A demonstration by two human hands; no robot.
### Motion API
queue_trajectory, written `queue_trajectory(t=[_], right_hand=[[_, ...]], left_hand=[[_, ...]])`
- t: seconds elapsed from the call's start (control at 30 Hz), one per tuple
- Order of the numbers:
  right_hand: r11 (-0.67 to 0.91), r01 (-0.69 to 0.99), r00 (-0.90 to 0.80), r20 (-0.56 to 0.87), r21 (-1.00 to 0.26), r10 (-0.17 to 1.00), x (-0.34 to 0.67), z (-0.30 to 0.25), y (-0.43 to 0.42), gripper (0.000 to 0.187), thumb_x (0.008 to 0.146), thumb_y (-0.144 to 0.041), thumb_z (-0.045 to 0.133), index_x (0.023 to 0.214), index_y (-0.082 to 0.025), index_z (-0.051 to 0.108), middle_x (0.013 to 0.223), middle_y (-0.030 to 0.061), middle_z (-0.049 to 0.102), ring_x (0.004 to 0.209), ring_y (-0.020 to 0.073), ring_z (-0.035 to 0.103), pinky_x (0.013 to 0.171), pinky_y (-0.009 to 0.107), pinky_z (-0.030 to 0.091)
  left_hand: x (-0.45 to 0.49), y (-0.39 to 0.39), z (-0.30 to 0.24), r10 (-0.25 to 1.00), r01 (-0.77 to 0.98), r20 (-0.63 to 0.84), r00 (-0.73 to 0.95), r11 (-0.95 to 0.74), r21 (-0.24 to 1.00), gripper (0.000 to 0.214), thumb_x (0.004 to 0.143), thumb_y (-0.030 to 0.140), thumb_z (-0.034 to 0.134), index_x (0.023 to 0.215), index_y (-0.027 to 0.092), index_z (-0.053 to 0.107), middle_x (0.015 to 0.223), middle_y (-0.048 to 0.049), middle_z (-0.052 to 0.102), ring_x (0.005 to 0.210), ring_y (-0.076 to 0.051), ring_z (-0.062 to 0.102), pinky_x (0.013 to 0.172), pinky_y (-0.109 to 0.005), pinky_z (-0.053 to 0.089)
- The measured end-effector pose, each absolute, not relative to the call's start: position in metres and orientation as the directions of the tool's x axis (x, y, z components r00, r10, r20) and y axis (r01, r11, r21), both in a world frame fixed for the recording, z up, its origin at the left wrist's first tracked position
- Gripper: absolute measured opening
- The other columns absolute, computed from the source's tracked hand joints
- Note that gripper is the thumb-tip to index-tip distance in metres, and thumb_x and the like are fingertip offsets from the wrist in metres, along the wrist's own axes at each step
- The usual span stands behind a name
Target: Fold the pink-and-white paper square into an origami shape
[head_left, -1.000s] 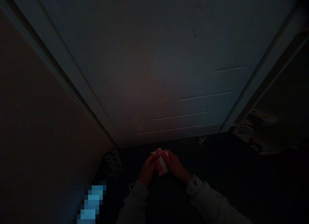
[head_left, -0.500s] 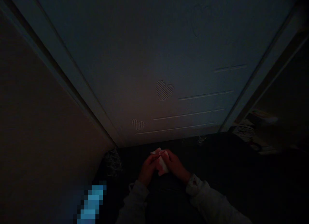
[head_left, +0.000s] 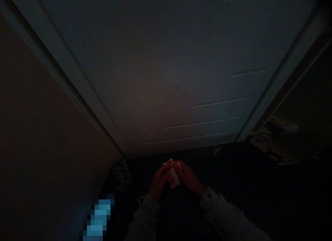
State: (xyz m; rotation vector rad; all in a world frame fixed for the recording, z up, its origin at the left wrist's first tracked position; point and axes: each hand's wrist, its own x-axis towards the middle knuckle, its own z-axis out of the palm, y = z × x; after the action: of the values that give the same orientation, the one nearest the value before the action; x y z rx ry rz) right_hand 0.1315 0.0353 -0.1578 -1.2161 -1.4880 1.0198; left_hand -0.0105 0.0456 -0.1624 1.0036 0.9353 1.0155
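Both hands meet in the lower middle of the dim head view, around a pale, crumpled tissue or cloth [head_left: 175, 177]. It looks white with a pinkish tint, and I cannot make out which material it is. My left hand [head_left: 158, 181] grips its left side with fingers curled in. From the right, my right hand [head_left: 190, 178] closes on it with the thumb lying over the top. Part of the piece sticks up at the upper left and part hangs down between the hands. Fingers hide the rest.
Below the hands lies a dark surface [head_left: 178, 216]. A pale panel [head_left: 124, 78] with embossed hearts and lines stands behind it, next to a wall [head_left: 52, 113] on the left. Clear, shiny objects [head_left: 121, 175] sit at the left corner. A bright pixelated patch [head_left: 98, 220] is at lower left.
Hands and the pale piece stay almost where they were. No clear movement shows apart from a slight shift in the light on the panel.
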Motion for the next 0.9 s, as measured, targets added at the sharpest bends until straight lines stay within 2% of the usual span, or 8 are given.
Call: queue_trajectory(t=[0.43,0.63,0.9], right_hand=[[0.175,0.229,-0.072,0.163,-0.958,0.984,0.1312,-0.1569,0.0355,0.035,0.082,-0.045,0.032,0.091,-0.018,0.052,0.083,0.0033,0.059,0.073,0.0144,0.054,0.063,0.025,0.041],[0.164,0.227,-0.070,0.152,-0.960,0.986,0.1309,-0.1553,0.0347,0.035,0.083,-0.044,0.032,0.092,-0.017,0.053,0.084,0.0035,0.059,0.073,0.0141,0.054,0.062,0.024,0.041],[0.159,0.226,-0.077,0.145,-0.961,0.986,0.1315,-0.1556,0.0351,0.037,0.082,-0.046,0.032,0.092,-0.017,0.052,0.083,0.0037,0.059,0.072,0.0142,0.054,0.061,0.024,0.041]], left_hand=[[-0.0108,0.0469,-0.1669,0.958,-0.210,-0.115,0.262,0.173,0.962,0.026,0.066,0.030,0.060,0.086,0.014,0.060,0.087,-0.0070,0.061,0.079,-0.018,0.054,0.070,-0.029,0.040],[-0.0123,0.0476,-0.1678,0.956,-0.209,-0.144,0.255,0.200,0.957,0.025,0.064,0.030,0.061,0.084,0.016,0.060,0.082,-0.0048,0.061,0.074,-0.017,0.055,0.066,-0.028,0.040],[-0.0109,0.0464,-0.1650,0.958,-0.215,-0.136,0.253,0.192,0.957,0.026,0.064,0.031,0.062,0.085,0.015,0.061,0.086,-0.0063,0.062,0.078,-0.018,0.055,0.070,-0.029,0.040]])
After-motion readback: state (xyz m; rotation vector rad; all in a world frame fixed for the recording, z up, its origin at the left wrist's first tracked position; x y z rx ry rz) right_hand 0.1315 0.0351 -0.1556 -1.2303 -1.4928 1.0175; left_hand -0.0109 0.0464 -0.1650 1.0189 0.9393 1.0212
